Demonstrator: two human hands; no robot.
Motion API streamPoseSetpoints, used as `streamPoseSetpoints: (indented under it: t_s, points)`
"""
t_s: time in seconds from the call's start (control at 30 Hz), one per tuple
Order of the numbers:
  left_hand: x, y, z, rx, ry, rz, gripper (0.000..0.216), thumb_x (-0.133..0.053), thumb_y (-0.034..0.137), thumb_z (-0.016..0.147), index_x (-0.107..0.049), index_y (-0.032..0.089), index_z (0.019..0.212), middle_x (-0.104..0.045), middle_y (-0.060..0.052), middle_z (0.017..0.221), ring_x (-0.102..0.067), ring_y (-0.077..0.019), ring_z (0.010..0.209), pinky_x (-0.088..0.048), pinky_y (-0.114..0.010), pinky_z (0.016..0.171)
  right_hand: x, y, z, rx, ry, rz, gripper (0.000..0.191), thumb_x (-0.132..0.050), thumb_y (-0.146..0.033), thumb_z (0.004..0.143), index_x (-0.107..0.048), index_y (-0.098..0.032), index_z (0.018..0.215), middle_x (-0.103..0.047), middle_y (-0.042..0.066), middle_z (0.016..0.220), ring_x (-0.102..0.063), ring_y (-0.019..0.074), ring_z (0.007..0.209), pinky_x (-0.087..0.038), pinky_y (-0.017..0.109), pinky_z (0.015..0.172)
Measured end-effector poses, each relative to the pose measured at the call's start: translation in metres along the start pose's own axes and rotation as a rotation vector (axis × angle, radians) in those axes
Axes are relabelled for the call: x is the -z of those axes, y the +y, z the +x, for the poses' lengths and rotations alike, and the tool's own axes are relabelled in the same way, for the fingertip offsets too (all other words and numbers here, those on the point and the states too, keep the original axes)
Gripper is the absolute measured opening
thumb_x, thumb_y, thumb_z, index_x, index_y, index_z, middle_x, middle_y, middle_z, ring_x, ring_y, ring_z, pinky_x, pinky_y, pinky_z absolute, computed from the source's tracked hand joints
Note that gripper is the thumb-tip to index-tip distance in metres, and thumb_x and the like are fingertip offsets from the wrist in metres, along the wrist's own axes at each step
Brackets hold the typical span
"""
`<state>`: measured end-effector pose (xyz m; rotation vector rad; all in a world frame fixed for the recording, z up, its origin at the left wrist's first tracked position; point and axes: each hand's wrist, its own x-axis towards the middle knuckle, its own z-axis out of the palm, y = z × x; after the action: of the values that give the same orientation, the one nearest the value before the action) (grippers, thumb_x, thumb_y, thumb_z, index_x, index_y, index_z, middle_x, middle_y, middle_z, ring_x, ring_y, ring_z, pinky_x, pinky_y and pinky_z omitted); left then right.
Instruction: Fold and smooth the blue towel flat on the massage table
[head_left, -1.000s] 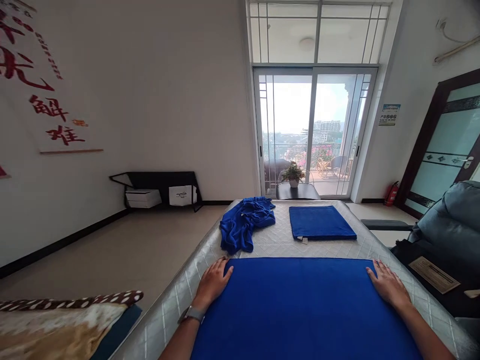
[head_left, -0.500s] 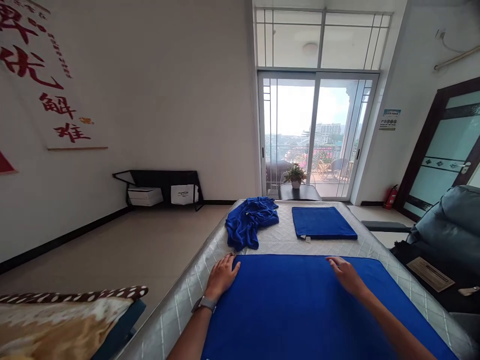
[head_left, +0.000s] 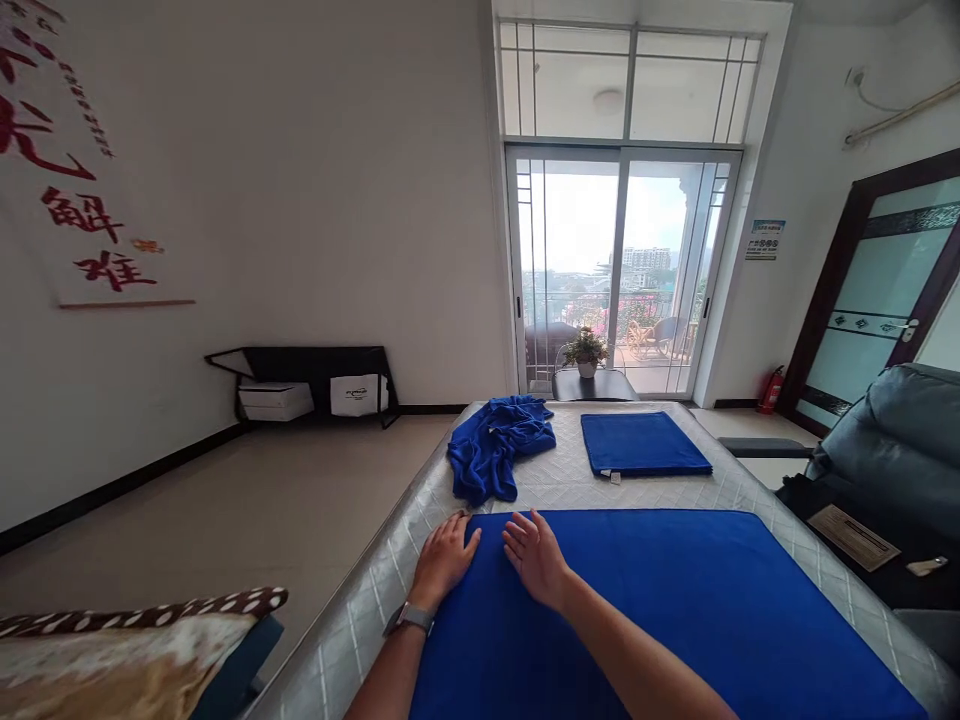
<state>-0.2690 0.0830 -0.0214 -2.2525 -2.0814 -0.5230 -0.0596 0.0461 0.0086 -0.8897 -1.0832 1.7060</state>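
Observation:
A large blue cloth (head_left: 675,610) lies spread smooth over the near part of a silvery quilted mattress (head_left: 375,600). My left hand (head_left: 444,555) rests on its far left corner, fingers stretched out and a watch on the wrist. Just to the right, my right hand (head_left: 536,555) is over the cloth near its far edge, fingers extended and nothing in them; I cannot tell whether it touches. Beyond my left hand sits a crumpled blue cloth (head_left: 499,450). To its right is a neatly folded blue cloth (head_left: 645,443) with a white tag at its front edge.
A potted plant (head_left: 586,350) stands on a dark chair (head_left: 600,386) past the mattress, before glass sliding doors. At right is a dark armchair (head_left: 900,450) with a brown card (head_left: 853,536) on it. Patterned bedding (head_left: 127,660) fills the lower left.
My right hand has swept left across the blue cloth, from its right part to beside my left hand. My left hand has stayed on the corner. The view has turned slightly right.

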Motion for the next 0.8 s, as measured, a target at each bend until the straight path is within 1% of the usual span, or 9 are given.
streamPoseSetpoints:
  t_s: [0.07,0.17,0.27,0.37,0.5,0.6,0.7,0.77,0.8]
  points:
    - [-0.001,-0.001,0.001,0.004,0.0,-0.009,0.054,-0.036,0.046,0.101,-0.057,0.014,0.139,-0.056,-0.017,0.15,-0.051,-0.0281,0.139,-0.033,-0.042,0.117,0.012,-0.007,0.005,0.023,0.035,-0.054,0.066,-0.009,-0.055,0.102,-0.052,-0.031,0.146,-0.058,0.007,0.148,-0.052,0.0202,0.138,-0.04,0.048,0.114]
    - [-0.001,-0.001,0.001,0.008,0.005,-0.025,0.054,-0.037,0.046,0.101,-0.058,0.013,0.138,-0.057,-0.017,0.15,-0.05,-0.0286,0.14,-0.032,-0.043,0.118,0.041,-0.021,0.006,0.061,0.083,-0.174,0.076,0.002,-0.057,0.1,-0.05,-0.027,0.146,-0.06,0.01,0.144,-0.054,0.0214,0.137,-0.043,0.049,0.111]
    - [0.002,0.001,-0.001,0.009,0.003,-0.04,0.054,-0.037,0.046,0.101,-0.058,0.014,0.138,-0.057,-0.016,0.15,-0.05,-0.0285,0.139,-0.032,-0.043,0.118,0.078,-0.036,-0.001,0.086,0.117,-0.216,0.081,0.004,-0.06,0.098,-0.047,-0.023,0.149,-0.059,0.014,0.144,-0.055,0.0239,0.136,-0.043,0.051,0.11]
    - [0.006,0.003,-0.003,0.008,0.001,-0.046,0.054,-0.036,0.047,0.101,-0.058,0.015,0.139,-0.057,-0.015,0.15,-0.051,-0.0281,0.139,-0.032,-0.043,0.117,0.119,-0.052,-0.014,0.115,0.159,-0.248,0.082,0.003,-0.06,0.097,-0.045,-0.02,0.15,-0.059,0.016,0.144,-0.055,0.0259,0.135,-0.043,0.052,0.11]
    - [0.008,0.004,-0.003,0.014,-0.01,-0.029,0.055,-0.035,0.046,0.101,-0.057,0.014,0.139,-0.056,-0.016,0.151,-0.051,-0.0286,0.139,-0.033,-0.043,0.117,0.177,-0.074,-0.039,0.16,0.233,-0.286,0.084,0.005,-0.06,0.096,-0.045,-0.02,0.151,-0.056,0.017,0.147,-0.053,0.0273,0.137,-0.041,0.054,0.11]
    - [0.006,0.003,-0.002,0.014,-0.013,-0.026,0.055,-0.036,0.046,0.1,-0.057,0.014,0.139,-0.056,-0.016,0.151,-0.052,-0.0289,0.138,-0.034,-0.044,0.117,0.223,-0.09,-0.06,0.192,0.291,-0.32,0.089,0.016,-0.056,0.094,-0.038,-0.019,0.156,-0.049,0.018,0.154,-0.048,0.0252,0.142,-0.039,0.053,0.112]
    - [0.004,0.001,-0.001,0.012,-0.011,-0.033,0.054,-0.037,0.047,0.099,-0.058,0.016,0.138,-0.057,-0.015,0.15,-0.052,-0.0286,0.138,-0.035,-0.043,0.116,0.277,-0.103,-0.082,0.246,0.363,-0.37,0.093,0.022,-0.053,0.092,-0.034,-0.018,0.158,-0.045,0.02,0.156,-0.047,0.0256,0.143,-0.039,0.053,0.112]
    - [0.003,-0.001,0.0,0.009,-0.015,-0.037,0.055,-0.037,0.047,0.099,-0.057,0.015,0.139,-0.057,-0.015,0.151,-0.051,-0.0284,0.139,-0.035,-0.043,0.117,0.318,-0.109,-0.098,0.285,0.442,-0.339,0.092,0.019,-0.055,0.093,-0.036,-0.017,0.156,-0.043,0.022,0.156,-0.049,0.0265,0.141,-0.041,0.053,0.111]
    - [0.003,-0.001,0.0,0.011,-0.021,-0.037,0.057,-0.036,0.048,0.099,-0.056,0.014,0.14,-0.056,-0.015,0.151,-0.05,-0.0285,0.14,-0.035,-0.044,0.117,0.338,-0.111,-0.106,0.299,0.492,-0.269,0.089,0.014,-0.057,0.094,-0.038,-0.018,0.155,-0.043,0.022,0.156,-0.05,0.0265,0.14,-0.042,0.053,0.11]
